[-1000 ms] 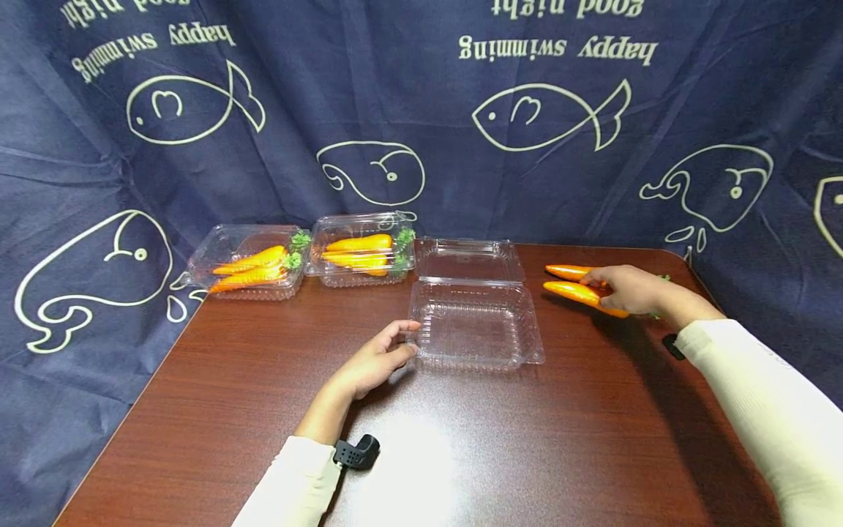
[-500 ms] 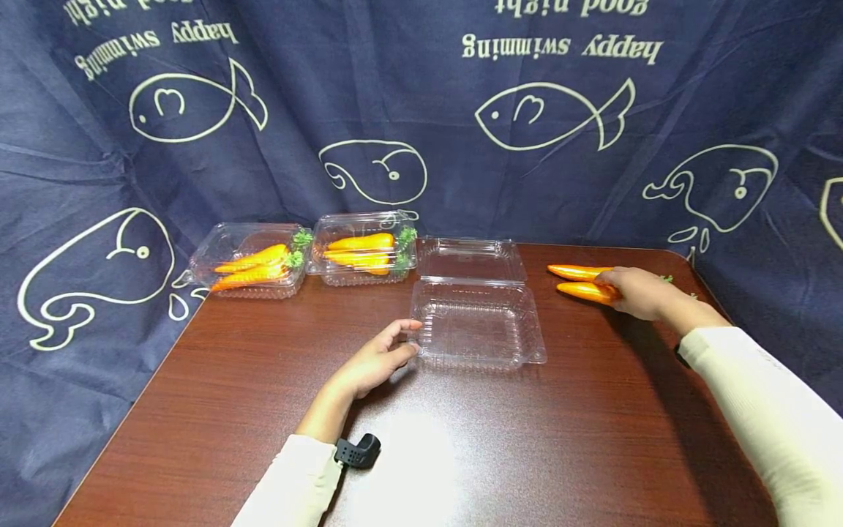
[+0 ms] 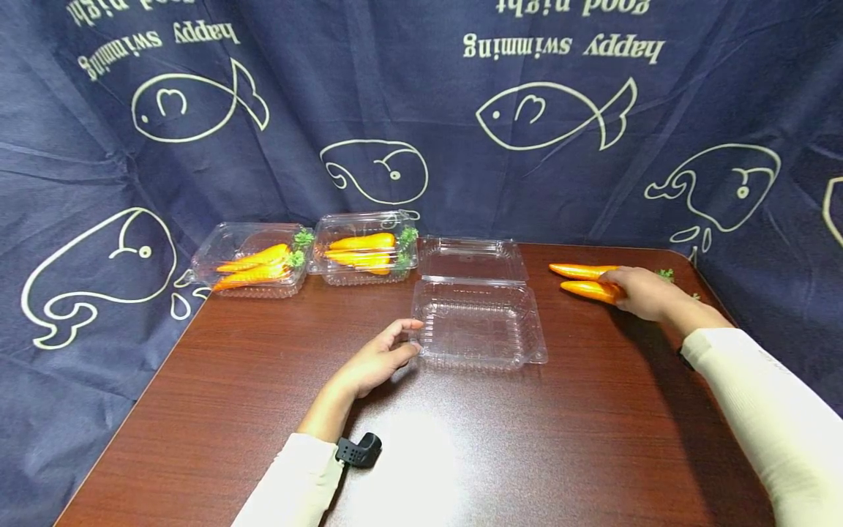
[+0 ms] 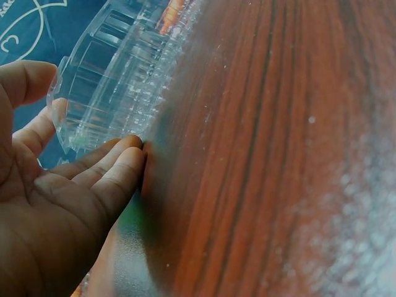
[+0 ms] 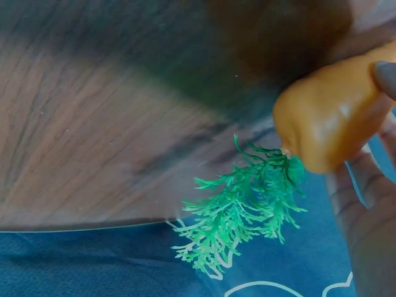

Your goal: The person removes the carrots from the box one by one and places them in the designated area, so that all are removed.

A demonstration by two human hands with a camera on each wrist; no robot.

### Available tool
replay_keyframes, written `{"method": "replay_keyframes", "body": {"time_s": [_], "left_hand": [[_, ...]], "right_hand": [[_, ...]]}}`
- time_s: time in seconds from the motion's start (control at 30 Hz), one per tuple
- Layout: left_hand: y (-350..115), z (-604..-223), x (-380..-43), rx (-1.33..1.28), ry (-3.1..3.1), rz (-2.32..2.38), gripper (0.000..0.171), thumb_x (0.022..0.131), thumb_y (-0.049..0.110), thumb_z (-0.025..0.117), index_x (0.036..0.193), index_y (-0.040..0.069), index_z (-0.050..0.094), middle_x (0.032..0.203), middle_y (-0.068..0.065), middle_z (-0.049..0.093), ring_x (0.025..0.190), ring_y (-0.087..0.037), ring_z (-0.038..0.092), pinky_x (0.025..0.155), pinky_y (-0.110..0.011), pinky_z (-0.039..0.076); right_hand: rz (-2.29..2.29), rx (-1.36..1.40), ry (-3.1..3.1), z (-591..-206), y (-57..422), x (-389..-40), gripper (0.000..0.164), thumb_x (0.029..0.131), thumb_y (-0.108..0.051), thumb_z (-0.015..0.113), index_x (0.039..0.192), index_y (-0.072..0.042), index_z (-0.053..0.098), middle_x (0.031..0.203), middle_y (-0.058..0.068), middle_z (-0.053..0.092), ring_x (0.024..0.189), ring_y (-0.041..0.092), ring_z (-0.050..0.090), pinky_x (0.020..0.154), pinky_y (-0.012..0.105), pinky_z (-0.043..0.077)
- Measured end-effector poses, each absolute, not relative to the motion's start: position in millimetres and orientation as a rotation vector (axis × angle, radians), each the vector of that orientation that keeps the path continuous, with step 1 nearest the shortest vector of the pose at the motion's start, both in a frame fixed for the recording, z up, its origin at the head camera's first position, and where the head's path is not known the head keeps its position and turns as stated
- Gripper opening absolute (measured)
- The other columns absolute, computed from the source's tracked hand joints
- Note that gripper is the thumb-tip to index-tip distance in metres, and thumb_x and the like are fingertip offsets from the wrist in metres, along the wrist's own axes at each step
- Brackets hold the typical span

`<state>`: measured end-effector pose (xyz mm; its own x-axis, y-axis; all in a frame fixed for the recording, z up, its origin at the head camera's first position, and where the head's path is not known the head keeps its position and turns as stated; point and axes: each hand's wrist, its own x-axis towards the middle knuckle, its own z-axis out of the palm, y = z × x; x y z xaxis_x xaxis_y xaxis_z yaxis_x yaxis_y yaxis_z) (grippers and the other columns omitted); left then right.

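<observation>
A clear plastic clamshell container (image 3: 481,360) lies open in the middle of the table, its lid (image 3: 470,258) folded back. At its left rim, my left hand (image 3: 375,362) pinches the edge between thumb and finger; in the left wrist view the other fingers (image 4: 127,164) reach down by the table. On the right, my right hand (image 3: 648,294) grips the nearer of two orange carrots (image 3: 588,291). The farther carrot (image 3: 574,271) lies just behind it. The right wrist view has the thumb on the held carrot (image 5: 328,117), with its green top (image 5: 247,210) hanging free.
Two closed clear containers with carrots inside, one at the far left (image 3: 253,293) and one beside it (image 3: 362,279), stand along the back. A blue curtain (image 3: 448,183) with fish drawings hangs behind the brown table (image 3: 527,439).
My right hand has shifted slightly right and closed on the nearer carrot, which has moved a little to the right. The left hand stays at the container's rim.
</observation>
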<state>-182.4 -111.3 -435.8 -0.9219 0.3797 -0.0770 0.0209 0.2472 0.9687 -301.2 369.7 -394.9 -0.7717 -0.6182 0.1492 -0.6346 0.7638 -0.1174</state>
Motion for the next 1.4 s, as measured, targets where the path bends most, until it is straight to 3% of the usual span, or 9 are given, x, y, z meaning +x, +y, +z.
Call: {"method": "replay_keyframes", "body": {"time_s": [0.13,0.6,0.73,0.9,1.03,1.13,1.3,1.4], "left_hand": [[-111,-434,-182,0.372,2.233,1.729,0.045,0.098,0.017,0.057,0.141,0.009,0.047,0.13,-0.019,0.054,0.104,-0.022,0.056,0.089,-0.04,0.047],[-110,-434,-183,0.4,2.231,1.733,0.045,0.098,0.016,0.057,0.141,0.006,0.046,0.128,-0.02,0.054,0.101,-0.022,0.055,0.085,-0.037,0.046],[-110,-436,-183,0.395,2.248,1.725,0.045,0.099,0.017,0.057,0.141,0.008,0.047,0.129,-0.019,0.054,0.107,-0.023,0.056,0.089,-0.037,0.047],[-110,-437,-183,0.385,2.269,1.708,0.045,0.099,0.017,0.057,0.142,0.009,0.047,0.129,-0.018,0.055,0.111,-0.025,0.056,0.093,-0.04,0.046],[-109,-436,-182,0.373,2.291,1.691,0.044,0.099,0.016,0.058,0.141,0.01,0.048,0.129,-0.017,0.057,0.113,-0.026,0.056,0.094,-0.041,0.045],[-109,-434,-181,0.366,2.3,1.692,0.043,0.098,0.015,0.058,0.14,0.01,0.049,0.13,-0.016,0.057,0.114,-0.026,0.056,0.094,-0.042,0.045],[-107,-432,-180,0.369,2.3,1.699,0.043,0.098,0.015,0.058,0.14,0.008,0.049,0.13,-0.017,0.056,0.113,-0.027,0.058,0.092,-0.041,0.047],[-106,-431,-179,0.371,2.308,1.687,0.044,0.099,0.016,0.058,0.141,0.008,0.048,0.129,-0.017,0.056,0.112,-0.026,0.059,0.091,-0.04,0.047]], "right_hand": [[0.223,1.043,-2.834,-398,372,-302,0.042,0.066,0.011,0.076,0.106,0.009,0.063,0.099,0.022,0.065,0.09,0.039,0.062,0.081,0.054,0.047],[0.214,1.026,-2.781,-403,374,-302,0.043,0.063,0.012,0.077,0.104,0.009,0.063,0.099,0.024,0.065,0.088,0.044,0.061,0.08,0.057,0.046],[0.196,0.975,-2.801,-402,372,-300,0.045,0.063,0.01,0.078,0.106,0.008,0.064,0.1,0.025,0.063,0.089,0.045,0.06,0.08,0.058,0.045],[0.26,0.857,-2.84,-394,364,-297,0.048,0.07,0.004,0.079,0.114,0.009,0.061,0.106,0.028,0.06,0.097,0.048,0.056,0.084,0.06,0.043],[0.535,0.686,-2.804,-381,346,-290,0.045,0.082,-0.002,0.072,0.122,0.01,0.056,0.117,0.031,0.057,0.107,0.049,0.053,0.09,0.059,0.039],[0.741,0.538,-2.782,-372,329,-280,0.039,0.091,-0.008,0.066,0.125,0.007,0.056,0.12,0.03,0.058,0.105,0.042,0.056,0.086,0.05,0.042],[1.144,0.354,-2.828,-368,295,-263,0.037,0.099,-0.017,0.057,0.129,0.005,0.053,0.107,0.025,0.064,0.079,0.017,0.062,0.065,0.028,0.049],[1.491,0.274,-2.87,-375,275,-256,0.047,0.101,-0.02,0.054,0.136,0.009,0.041,0.107,0.024,0.059,0.073,0.011,0.06,0.06,0.029,0.051]]}}
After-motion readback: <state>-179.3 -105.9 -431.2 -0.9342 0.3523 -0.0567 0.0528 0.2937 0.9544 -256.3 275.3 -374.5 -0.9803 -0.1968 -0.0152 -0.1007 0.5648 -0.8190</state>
